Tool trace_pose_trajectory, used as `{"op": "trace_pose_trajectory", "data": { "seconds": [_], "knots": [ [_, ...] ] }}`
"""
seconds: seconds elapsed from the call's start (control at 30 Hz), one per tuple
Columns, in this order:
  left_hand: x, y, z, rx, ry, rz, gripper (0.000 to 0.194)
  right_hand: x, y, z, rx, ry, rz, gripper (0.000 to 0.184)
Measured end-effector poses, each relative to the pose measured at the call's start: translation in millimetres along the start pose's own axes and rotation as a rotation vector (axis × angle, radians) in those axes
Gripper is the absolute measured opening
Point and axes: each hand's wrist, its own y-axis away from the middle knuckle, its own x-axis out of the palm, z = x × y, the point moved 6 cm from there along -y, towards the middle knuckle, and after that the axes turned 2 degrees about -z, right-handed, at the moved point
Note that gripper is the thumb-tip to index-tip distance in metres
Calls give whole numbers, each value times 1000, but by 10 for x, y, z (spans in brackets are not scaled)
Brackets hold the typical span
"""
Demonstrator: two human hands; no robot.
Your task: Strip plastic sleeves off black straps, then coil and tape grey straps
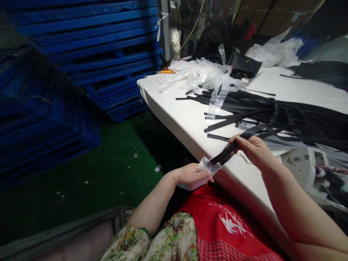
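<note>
At the near edge of a white table (pixel 174 108), we are gripping a clear plastic sleeve (pixel 208 165) in our left hand (pixel 194 175) and pinching a black strap (pixel 227 154) with our right hand (pixel 251 146). The strap is reaching into the sleeve's mouth, though how deep, we are unable to tell. We are judging this piece part done, since much of the strap is showing outside. Many loose black straps (pixel 288 112) are lying bare across the table, apparently untreated, and a heap of clear plastic strips (pixel 201 74) is lying beyond them.
</note>
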Motion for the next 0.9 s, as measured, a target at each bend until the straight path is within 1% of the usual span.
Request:
{"op": "trace_pose_trajectory", "data": {
  "seconds": [0.07,0.17,0.23,0.33,0.5,0.67,0.8,0.9],
  "knots": [
    [-18,-4,15,-5,25,-30,60,-2,5,-3,15,-58,-20,37],
    [-41,-13,-12,38,2,-57,49,-27,14,-2,19,-108,-47,37],
    [-39,-20,-46,63,-54,-47,43,-52,21,-6,15,-117,-67,36],
    [-18,-28,-75,50,-108,-7,40,-67,33,-28,16,-90,-65,37],
    [14,-38,-93,44,-112,33,50,-20,60,-77,23,-108,17,33],
    [22,-51,-78,40,-82,46,49,-17,81,-104,39,-153,5,35],
    [29,-48,-83,42,-52,66,57,-25,95,-111,27,-38,8,39],
    [50,-64,-78,8,28,76,61,36,122,-120,28,31,48,41]
  ]
}}
